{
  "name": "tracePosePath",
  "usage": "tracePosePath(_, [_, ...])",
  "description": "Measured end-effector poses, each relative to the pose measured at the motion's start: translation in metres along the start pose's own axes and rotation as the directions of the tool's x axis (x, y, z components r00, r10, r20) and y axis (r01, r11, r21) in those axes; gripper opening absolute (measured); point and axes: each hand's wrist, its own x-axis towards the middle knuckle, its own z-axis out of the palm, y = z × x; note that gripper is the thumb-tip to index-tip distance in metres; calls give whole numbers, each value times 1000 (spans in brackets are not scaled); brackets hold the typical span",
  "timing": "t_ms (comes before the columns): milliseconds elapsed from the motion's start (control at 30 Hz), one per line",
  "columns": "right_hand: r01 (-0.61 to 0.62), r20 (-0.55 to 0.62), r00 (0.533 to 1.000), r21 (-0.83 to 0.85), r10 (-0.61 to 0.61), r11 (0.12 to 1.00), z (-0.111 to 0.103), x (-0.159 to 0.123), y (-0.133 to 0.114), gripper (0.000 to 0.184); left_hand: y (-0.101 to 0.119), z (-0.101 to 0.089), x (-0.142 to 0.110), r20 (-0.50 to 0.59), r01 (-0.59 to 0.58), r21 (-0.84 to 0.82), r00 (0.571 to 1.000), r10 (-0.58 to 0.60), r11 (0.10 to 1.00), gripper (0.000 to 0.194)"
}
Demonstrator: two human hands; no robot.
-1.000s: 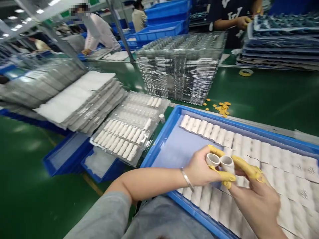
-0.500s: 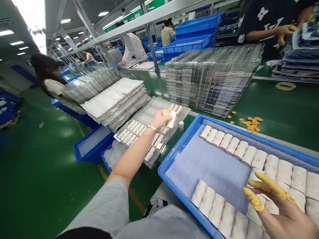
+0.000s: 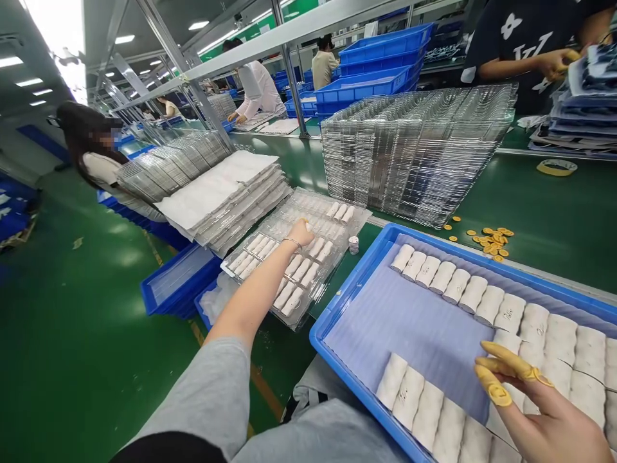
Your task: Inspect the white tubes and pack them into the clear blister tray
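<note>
Inside the blue plastic tray point(image 3: 347, 289), white tubes point(image 3: 489, 305) lie side by side in close rows on a pale blue sheet point(image 3: 400, 321), probably so that they neither roll nor scuff. Over them the right hand point(image 3: 544, 418) hangs open, fingers spread and holding nothing, its yellow finger cots point(image 3: 492, 387) likely keeping skin off the tubes. Left of the tray, the left hand point(image 3: 299, 233) presses down, fingers drawn narrow, into a clear blister tray point(image 3: 308, 215), whose moulded slots seem meant to keep each tube apart. Whether it grips one, I cannot tell. Dark marks on the tubes are too small to read.
</note>
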Motion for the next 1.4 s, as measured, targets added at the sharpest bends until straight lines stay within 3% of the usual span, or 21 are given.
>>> tracePosePath(200, [83, 74, 994, 14, -84, 996, 4, 3, 13, 57, -19, 7, 0, 11, 30, 109, 999, -31, 994, 36])
tracePosePath(333, [148, 72, 986, -3, -148, 989, 6, 1, 15, 56, -19, 18, -2, 7, 10, 148, 1000, -11, 989, 36])
tracePosePath(500, [221, 59, 974, 0, -221, 975, 4, 1, 18, 58, -14, 14, -2, 13, -29, 160, 1000, 27, 987, 34])
tracePosePath(667, [276, 65, 959, 23, -277, 961, 7, -3, 12, 58, 4, 16, -7, 5, -17, 158, 1000, 16, 987, 33])
tracePosePath(833, [315, -23, 949, 25, -315, 949, 8, -9, 0, 46, 27, 8, -26, -37, -13, 153, 999, 19, 988, 38])
tracePosePath(967, [455, 96, 885, 36, -456, 890, 9, -9, -10, 41, 56, -10, -64, 9, -175, 122, 984, 175, 977, 46])
tracePosePath(1033, [525, 186, 837, -8, -514, 851, 13, -10, -16, 37, 75, -12, -96, 128, -339, 61, 935, 329, 939, 46])
tracePosePath(1067, [559, 227, 811, -27, -539, 829, 16, -12, -19, 35, 84, -10, -114, 215, -424, 16, 886, 411, 905, 44])
tracePosePath(1100, [577, 258, 795, -40, -549, 816, 20, -15, -23, 34, 93, -6, -134, 309, -505, -38, 815, 490, 862, 41])
tracePosePath(1167, [591, 309, 776, -55, -549, 805, 31, -21, -28, 31, 108, 10, -174, 490, -624, -140, 631, 602, 769, 36])
tracePosePath(1200, [589, 332, 773, -59, -540, 806, 36, -24, -30, 30, 113, 20, -192, 557, -663, -173, 544, 628, 728, 37])
tracePosePath(1233, [586, 352, 770, -63, -532, 808, 41, -28, -31, 29, 118, 32, -207, 601, -689, -187, 483, 637, 700, 38])
tracePosePath(1300, [576, 375, 770, -61, -516, 815, 48, -32, -32, 28, 123, 53, -227, 651, -718, -177, 428, 627, 673, 32])
tracePosePath(1400, [555, 377, 771, -4, -513, 832, 50, -34, -33, 23, 120, 75, -240, 673, -714, -170, 420, 609, 679, 22])
